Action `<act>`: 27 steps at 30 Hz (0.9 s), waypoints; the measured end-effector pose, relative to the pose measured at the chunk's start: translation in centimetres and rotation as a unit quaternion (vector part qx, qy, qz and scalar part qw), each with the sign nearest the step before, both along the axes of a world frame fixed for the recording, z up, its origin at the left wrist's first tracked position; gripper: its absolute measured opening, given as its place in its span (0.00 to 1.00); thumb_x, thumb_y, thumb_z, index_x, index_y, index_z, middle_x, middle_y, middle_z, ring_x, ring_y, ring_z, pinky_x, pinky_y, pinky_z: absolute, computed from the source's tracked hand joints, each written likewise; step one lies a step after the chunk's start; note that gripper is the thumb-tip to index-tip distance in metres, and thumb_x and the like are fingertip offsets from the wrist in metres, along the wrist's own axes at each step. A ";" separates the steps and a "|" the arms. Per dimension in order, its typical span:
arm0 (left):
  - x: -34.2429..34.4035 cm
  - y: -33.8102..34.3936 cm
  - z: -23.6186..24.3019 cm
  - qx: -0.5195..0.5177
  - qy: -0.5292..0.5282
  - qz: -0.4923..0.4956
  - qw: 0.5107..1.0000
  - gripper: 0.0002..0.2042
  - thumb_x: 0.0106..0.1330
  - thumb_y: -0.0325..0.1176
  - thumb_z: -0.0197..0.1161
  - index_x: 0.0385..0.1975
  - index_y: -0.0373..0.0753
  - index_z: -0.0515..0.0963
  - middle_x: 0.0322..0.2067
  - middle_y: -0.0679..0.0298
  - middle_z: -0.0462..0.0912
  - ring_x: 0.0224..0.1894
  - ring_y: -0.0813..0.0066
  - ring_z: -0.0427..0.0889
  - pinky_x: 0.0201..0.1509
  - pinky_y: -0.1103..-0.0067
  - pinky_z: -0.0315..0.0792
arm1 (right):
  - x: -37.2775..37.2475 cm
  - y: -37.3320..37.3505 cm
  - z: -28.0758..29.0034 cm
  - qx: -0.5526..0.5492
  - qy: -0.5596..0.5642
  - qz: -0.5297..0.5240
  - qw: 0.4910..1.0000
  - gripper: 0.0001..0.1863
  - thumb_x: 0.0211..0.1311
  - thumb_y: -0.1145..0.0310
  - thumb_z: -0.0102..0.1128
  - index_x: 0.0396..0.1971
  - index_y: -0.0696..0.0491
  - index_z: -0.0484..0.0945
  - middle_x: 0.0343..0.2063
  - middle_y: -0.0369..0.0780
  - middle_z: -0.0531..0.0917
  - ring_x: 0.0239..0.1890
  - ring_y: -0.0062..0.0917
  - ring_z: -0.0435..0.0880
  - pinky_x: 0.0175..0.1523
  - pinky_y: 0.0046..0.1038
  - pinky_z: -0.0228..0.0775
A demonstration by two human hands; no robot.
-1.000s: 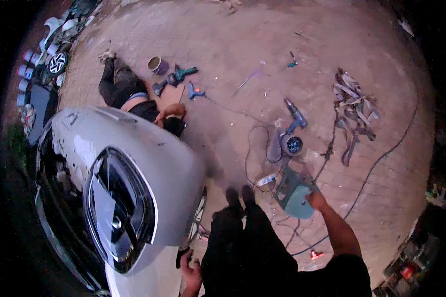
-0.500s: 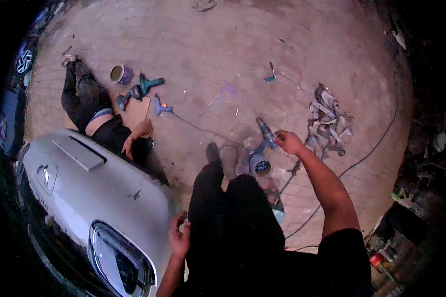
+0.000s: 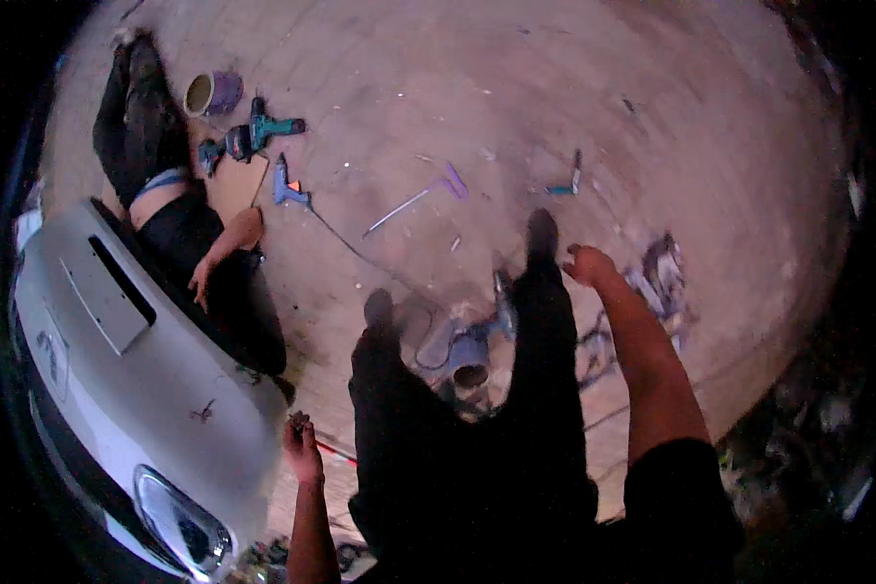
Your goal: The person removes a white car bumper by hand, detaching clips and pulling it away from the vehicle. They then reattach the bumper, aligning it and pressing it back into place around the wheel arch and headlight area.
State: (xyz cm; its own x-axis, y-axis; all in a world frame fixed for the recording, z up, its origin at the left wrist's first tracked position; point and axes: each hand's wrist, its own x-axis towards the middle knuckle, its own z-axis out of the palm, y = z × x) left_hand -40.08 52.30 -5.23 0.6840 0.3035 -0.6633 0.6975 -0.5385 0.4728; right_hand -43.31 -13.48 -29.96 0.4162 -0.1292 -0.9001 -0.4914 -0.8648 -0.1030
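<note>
My left hand is raised beside the front of a silver car, a little off its body. Its fingers are curled around something small and dark that I cannot make out. My right hand is held out over the floor near my right shoe. Thumb and fingers stand slightly apart, with nothing visible between them. Close to it lies a heap of tangled strips, partly hidden by my forearm. Between my legs stands a small purple-grey bucket; a drill-like tool is beside it, partly covered by my leg.
Another person lies on the floor by the car, one hand near it. Around that person are a bucket, a teal cordless drill, cardboard and a corded blue glue gun. Farther right lie a purple-handled rod and a teal-handled tool.
My right hand has left the drill-like tool and moved slightly right. My left hand has moved left, with its fingers curled. My legs have spread apart and the view has shifted.
</note>
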 end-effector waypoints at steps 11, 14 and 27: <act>-1.9 -31.2 -39.0 -0.039 0.061 -0.257 0.964 0.19 0.60 0.35 0.68 0.49 0.34 0.77 0.52 0.49 0.79 0.48 0.51 0.82 0.55 0.65 0.77 | 2.5 -11.1 -23.1 -0.099 -0.083 0.148 0.980 0.28 0.55 0.64 0.68 0.57 0.52 0.74 0.57 0.49 0.76 0.57 0.47 0.77 0.61 0.45 0.73; -3.4 -33.0 -48.2 0.067 -0.004 -0.289 0.955 0.18 0.61 0.36 0.66 0.47 0.34 0.77 0.51 0.49 0.78 0.50 0.48 0.81 0.55 0.62 0.76 | 2.4 -12.8 -26.2 -0.118 -0.087 0.202 0.968 0.26 0.56 0.63 0.66 0.56 0.51 0.75 0.58 0.46 0.75 0.58 0.45 0.76 0.59 0.48 0.74; 0.4 -32.8 -53.9 0.107 0.123 -0.433 0.887 0.13 0.66 0.30 0.55 0.49 0.37 0.78 0.54 0.54 0.80 0.52 0.52 0.83 0.55 0.60 0.78 | 6.4 -1.8 -17.9 0.126 -0.101 0.030 0.986 0.27 0.63 0.46 0.63 0.45 0.58 0.78 0.33 0.48 0.86 0.38 0.49 0.85 0.46 0.48 0.76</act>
